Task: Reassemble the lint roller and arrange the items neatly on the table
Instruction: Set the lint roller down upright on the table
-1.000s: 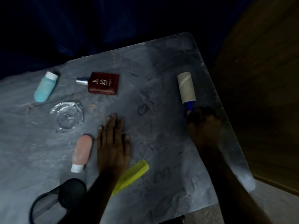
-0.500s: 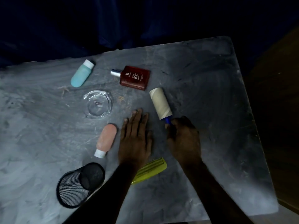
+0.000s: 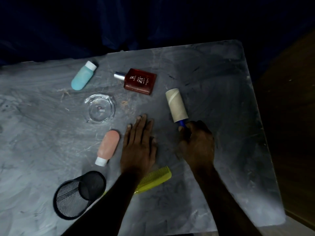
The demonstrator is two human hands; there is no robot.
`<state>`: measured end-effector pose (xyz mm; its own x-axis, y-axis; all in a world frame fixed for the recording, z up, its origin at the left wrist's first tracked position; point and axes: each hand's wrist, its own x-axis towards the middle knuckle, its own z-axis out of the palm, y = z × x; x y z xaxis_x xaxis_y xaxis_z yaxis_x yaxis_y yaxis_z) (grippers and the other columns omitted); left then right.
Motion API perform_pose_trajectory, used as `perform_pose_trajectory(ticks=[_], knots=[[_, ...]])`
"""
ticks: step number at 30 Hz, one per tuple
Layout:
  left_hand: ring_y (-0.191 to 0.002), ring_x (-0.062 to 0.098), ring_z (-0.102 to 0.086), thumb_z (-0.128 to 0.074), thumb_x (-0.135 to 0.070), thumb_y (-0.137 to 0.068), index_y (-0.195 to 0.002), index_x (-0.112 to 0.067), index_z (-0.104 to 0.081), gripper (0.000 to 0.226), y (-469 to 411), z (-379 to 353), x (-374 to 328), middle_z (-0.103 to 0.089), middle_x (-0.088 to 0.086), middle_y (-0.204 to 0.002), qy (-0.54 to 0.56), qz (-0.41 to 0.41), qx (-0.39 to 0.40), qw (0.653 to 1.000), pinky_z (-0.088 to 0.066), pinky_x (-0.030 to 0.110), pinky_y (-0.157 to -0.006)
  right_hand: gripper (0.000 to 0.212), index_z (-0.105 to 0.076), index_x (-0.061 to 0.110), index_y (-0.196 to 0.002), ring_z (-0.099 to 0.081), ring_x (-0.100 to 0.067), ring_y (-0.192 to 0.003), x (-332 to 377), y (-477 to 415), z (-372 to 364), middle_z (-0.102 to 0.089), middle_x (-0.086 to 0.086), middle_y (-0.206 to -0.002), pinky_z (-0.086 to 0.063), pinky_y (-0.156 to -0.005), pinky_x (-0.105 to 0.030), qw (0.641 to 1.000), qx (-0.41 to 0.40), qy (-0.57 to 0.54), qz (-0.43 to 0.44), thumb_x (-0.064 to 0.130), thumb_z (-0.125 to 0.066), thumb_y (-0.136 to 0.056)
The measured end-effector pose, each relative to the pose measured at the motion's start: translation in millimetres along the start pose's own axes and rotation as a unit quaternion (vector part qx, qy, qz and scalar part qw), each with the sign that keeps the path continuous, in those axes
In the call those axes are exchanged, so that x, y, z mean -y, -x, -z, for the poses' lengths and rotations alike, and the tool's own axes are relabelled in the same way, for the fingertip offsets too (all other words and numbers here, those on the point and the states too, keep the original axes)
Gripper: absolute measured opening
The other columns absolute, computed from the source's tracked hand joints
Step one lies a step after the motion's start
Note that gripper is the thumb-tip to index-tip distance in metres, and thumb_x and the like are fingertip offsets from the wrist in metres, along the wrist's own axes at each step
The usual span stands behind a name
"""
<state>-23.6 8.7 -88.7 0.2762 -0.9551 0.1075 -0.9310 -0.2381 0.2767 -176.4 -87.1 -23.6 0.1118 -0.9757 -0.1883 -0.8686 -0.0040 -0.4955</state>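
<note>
The lint roller [image 3: 177, 105] has a beige roll on a blue handle and lies on the grey table [image 3: 221, 99], roll pointing away from me. My right hand [image 3: 196, 142] is closed around the blue handle, which is mostly hidden. My left hand [image 3: 139, 144] rests flat on the table, palm down, fingers apart, holding nothing. Around it lie a pink bottle [image 3: 108, 147], a yellow-green comb [image 3: 156, 179] partly under my forearm, a clear glass ashtray [image 3: 100, 108], a red perfume bottle [image 3: 139, 81] and a teal bottle [image 3: 83, 76].
A black mesh cup [image 3: 75, 198] lies on its side near the front left. The table's right edge [image 3: 265, 150] drops to a wooden floor. A dark blue curtain hangs behind the far edge.
My right hand has carried the lint roller from the table's right edge toward the middle, beside my left hand. My left hand stayed flat. The view shifted.
</note>
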Motion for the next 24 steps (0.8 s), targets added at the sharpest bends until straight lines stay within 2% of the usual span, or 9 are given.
perform_pose_trajectory(ticks=[4,6,10,13,17,19,21,24], knots=[[-0.165,0.027,-0.03,-0.042,-0.031,-0.107,-0.166,-0.013,-0.039,0.062,0.1,-0.3,0.4,-0.031,0.008,-0.177,0.002,0.001,0.005,1.0,-0.021,0.053,-0.136,0.034,-0.066,0.014,-0.121,-0.063,-0.023,-0.106,-23.4,-14.2,21.2,-0.066,-0.009,-0.117,-0.043,-0.087,-0.028,0.998,-0.006,0.016,-0.055,0.038,-0.054,-0.101],[-0.165,0.027,-0.029,-0.042,-0.031,-0.107,-0.166,-0.013,-0.038,0.062,0.2,-0.3,0.8,-0.031,0.008,-0.177,0.004,0.002,0.009,1.0,-0.021,0.053,-0.136,0.037,-0.065,0.015,-0.124,-0.062,-0.022,-0.107,-37.0,-19.3,31.7,-0.066,-0.008,-0.118,-0.04,-0.085,-0.026,0.996,-0.001,0.027,-0.08,0.041,-0.051,-0.102],[-0.165,0.028,-0.03,-0.043,-0.029,-0.106,-0.167,-0.012,-0.037,0.063,-0.1,0.2,-0.2,-0.032,0.009,-0.177,0.003,0.005,0.013,1.0,-0.022,0.055,-0.135,0.034,-0.068,0.011,-0.12,-0.063,-0.025,-0.107,-61.3,-26.3,46.5,-0.067,-0.012,-0.118,-0.038,-0.084,-0.024,0.992,-0.034,0.004,-0.125,0.037,-0.057,-0.1],[-0.164,0.029,-0.032,-0.045,-0.027,-0.106,-0.167,-0.012,-0.038,0.063,0.2,0.6,-1.4,-0.033,0.01,-0.176,0.005,0.006,0.013,1.0,-0.022,0.054,-0.135,0.03,-0.067,0.011,-0.12,-0.064,-0.027,-0.11,-76.5,-25.5,52.8,-0.067,-0.013,-0.119,-0.048,-0.09,-0.032,0.987,-0.059,-0.014,-0.152,0.03,-0.06,-0.098],[-0.163,0.031,-0.034,-0.046,-0.026,-0.105,-0.166,-0.011,-0.038,0.063,0.1,2.1,-2.0,-0.034,0.012,-0.176,0.005,0.006,0.012,1.0,-0.024,0.056,-0.134,0.032,-0.064,0.007,-0.123,-0.065,-0.033,-0.111,-98.7,-20.9,64.9,-0.067,-0.017,-0.12,-0.051,-0.092,-0.039,0.98,-0.075,-0.041,-0.181,0.024,-0.064,-0.096],[-0.162,0.032,-0.035,-0.044,-0.027,-0.105,-0.166,-0.01,-0.039,0.063,-0.7,3.0,-2.8,-0.034,0.013,-0.175,0.006,0.005,0.014,1.0,-0.024,0.057,-0.134,0.038,-0.062,-0.003,-0.127,-0.06,-0.044,-0.117,-107.2,-15.6,71.3,-0.063,-0.028,-0.125,-0.046,-0.099,-0.049,0.975,-0.084,-0.041,-0.202,0.013,-0.067,-0.093],[-0.162,0.032,-0.035,-0.043,-0.028,-0.105,-0.166,-0.01,-0.039,0.063,-1.1,3.4,-3.4,-0.034,0.013,-0.175,0.004,0.007,0.015,1.0,-0.024,0.057,-0.134,0.037,-0.06,-0.013,-0.125,-0.055,-0.052,-0.121,-115.2,-7.7,74.8,-0.059,-0.038,-0.126,-0.036,-0.107,-0.05,0.977,-0.091,0.0,-0.193,0.007,-0.065,-0.094],[-0.163,0.031,-0.034,-0.041,-0.029,-0.106,-0.166,-0.011,-0.038,0.063,-0.2,2.5,-2.5,-0.033,0.012,-0.176,0.001,0.005,0.011,1.0,-0.022,0.055,-0.135,0.043,-0.053,-0.008,-0.137,-0.048,-0.045,-0.132,-123.2,-8.0,82.9,-0.053,-0.032,-0.139,-0.03,-0.115,-0.047,0.975,-0.03,0.043,-0.217,0.017,-0.054,-0.102]])
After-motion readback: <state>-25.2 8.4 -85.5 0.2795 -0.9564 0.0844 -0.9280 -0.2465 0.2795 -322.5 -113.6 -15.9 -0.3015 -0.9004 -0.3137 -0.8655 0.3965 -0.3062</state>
